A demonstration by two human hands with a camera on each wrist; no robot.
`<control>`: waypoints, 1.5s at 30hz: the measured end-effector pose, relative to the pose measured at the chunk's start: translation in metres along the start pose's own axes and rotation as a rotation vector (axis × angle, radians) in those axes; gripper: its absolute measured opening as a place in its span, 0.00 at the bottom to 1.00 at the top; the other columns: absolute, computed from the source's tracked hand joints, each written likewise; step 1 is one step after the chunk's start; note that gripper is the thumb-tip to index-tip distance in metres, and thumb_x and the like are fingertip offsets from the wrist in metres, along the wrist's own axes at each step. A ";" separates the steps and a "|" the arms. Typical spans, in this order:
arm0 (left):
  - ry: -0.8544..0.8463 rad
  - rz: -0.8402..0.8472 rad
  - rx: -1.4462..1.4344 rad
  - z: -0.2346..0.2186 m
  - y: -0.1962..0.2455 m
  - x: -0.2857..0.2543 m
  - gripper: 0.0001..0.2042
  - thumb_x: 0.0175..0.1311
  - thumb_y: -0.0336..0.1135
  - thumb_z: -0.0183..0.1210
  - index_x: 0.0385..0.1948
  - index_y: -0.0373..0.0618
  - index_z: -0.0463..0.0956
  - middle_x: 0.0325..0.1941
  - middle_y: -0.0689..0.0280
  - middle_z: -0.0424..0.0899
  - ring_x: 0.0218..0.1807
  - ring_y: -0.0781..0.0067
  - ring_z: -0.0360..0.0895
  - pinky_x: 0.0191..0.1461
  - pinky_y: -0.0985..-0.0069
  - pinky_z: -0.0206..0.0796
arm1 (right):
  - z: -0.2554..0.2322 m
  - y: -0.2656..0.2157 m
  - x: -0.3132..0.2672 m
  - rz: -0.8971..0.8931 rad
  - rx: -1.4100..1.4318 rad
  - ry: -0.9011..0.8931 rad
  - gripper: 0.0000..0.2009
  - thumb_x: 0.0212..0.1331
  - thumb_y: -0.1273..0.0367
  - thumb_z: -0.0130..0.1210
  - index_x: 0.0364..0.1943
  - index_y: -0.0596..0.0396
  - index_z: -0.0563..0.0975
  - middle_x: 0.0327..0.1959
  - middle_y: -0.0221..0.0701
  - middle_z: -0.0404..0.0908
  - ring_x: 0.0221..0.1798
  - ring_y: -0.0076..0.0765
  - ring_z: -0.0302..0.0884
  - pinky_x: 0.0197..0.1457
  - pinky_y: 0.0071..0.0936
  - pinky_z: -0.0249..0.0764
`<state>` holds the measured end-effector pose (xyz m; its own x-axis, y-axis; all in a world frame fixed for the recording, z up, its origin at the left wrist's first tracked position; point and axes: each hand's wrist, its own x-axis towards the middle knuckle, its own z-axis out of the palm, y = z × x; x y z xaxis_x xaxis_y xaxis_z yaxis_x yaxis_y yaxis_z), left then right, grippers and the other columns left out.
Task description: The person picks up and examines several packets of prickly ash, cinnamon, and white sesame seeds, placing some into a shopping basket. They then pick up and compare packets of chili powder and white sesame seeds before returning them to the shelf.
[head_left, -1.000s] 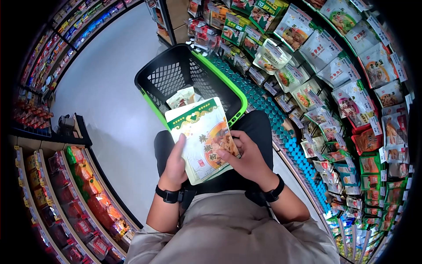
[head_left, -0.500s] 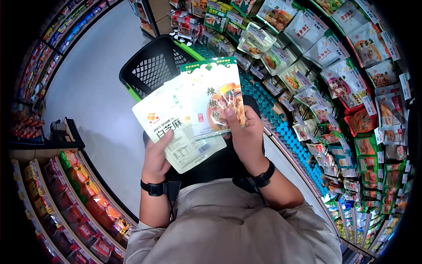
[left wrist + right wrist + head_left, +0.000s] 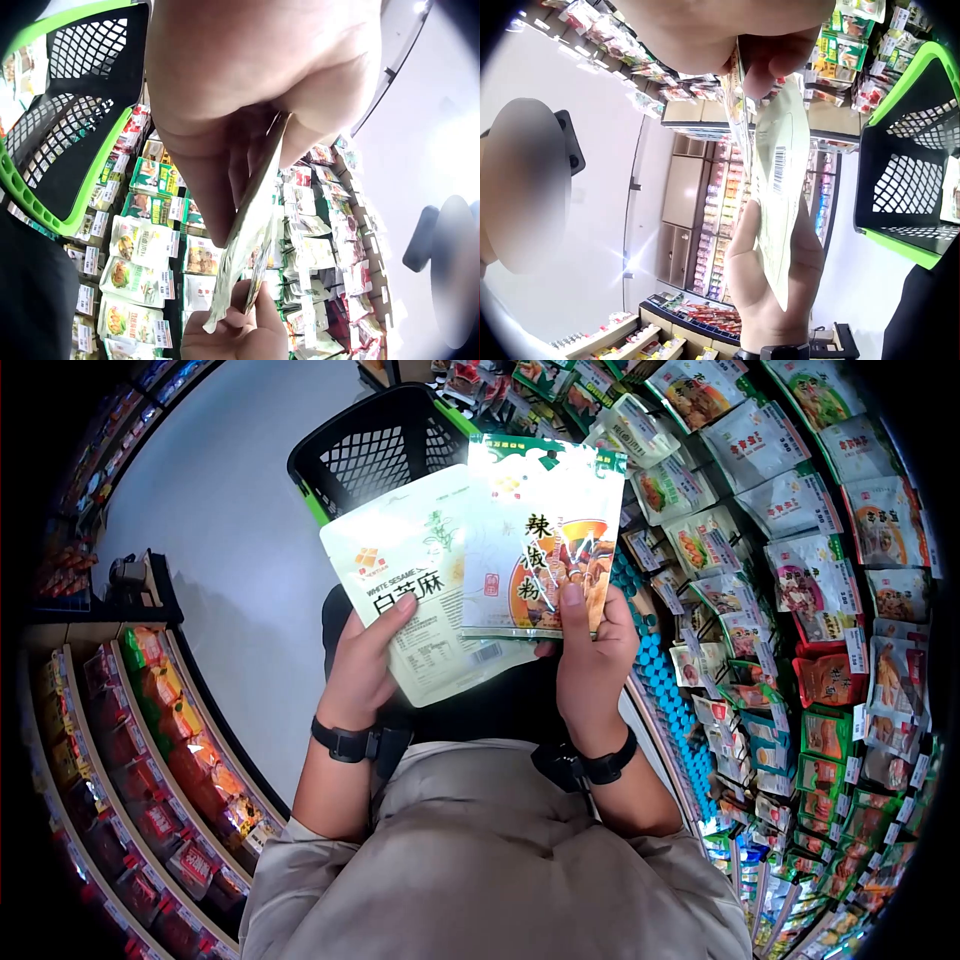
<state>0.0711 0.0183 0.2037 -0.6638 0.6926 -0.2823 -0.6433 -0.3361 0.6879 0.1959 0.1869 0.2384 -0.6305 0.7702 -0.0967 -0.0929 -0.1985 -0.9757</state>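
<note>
My left hand [image 3: 364, 668] grips the lower left of a pale green packet [image 3: 410, 650] labelled white sesame, thumb on its front. My right hand [image 3: 597, 660] pinches the lower right of a white packet [image 3: 500, 540] with a green top and a food picture, thumb on the front. The white packet overlaps the right part of the pale green one. Both are upright, side by side. In the left wrist view the two packets show edge-on, the pale green packet [image 3: 244, 232] nearer. The right wrist view shows the barcode side of the pale green packet [image 3: 778, 187].
A black basket with green rims [image 3: 375, 445] stands on the floor beyond the packets; the right wrist view shows a packet [image 3: 951, 191] inside it. Hanging packets [image 3: 800, 575] fill the rack at the right. Shelves of packaged goods [image 3: 165, 760] stand at the left.
The packets, stacked together a second ago, are now apart side by side, the white one moved right and the pale green one uncovered at left. Both are raised farther from my body.
</note>
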 end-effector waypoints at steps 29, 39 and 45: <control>0.068 0.070 0.141 -0.017 0.011 -0.007 0.20 0.69 0.31 0.58 0.59 0.33 0.69 0.56 0.56 0.81 0.53 0.69 0.81 0.55 0.73 0.74 | 0.016 0.018 -0.010 0.190 -0.238 -0.487 0.10 0.64 0.73 0.62 0.45 0.66 0.82 0.39 0.31 0.87 0.36 0.11 0.78 0.35 0.12 0.73; 0.138 0.067 0.198 -0.009 -0.004 0.001 0.20 0.69 0.30 0.59 0.59 0.32 0.70 0.55 0.56 0.81 0.53 0.69 0.81 0.56 0.72 0.74 | 0.002 0.025 -0.004 -0.119 -0.494 -0.433 0.10 0.61 0.75 0.63 0.46 0.63 0.79 0.45 0.32 0.83 0.42 0.17 0.79 0.40 0.16 0.74; 0.165 0.006 0.233 -0.011 -0.012 0.005 0.19 0.67 0.28 0.60 0.58 0.32 0.71 0.54 0.57 0.82 0.52 0.70 0.81 0.55 0.72 0.74 | -0.007 0.037 0.000 0.065 -0.243 -0.487 0.19 0.62 0.77 0.61 0.57 0.62 0.72 0.48 0.34 0.83 0.49 0.24 0.81 0.49 0.21 0.78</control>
<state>0.0714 0.0184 0.1865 -0.7325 0.5715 -0.3699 -0.5471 -0.1709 0.8194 0.1983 0.1838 0.2008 -0.9180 0.3804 -0.1121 0.1024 -0.0456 -0.9937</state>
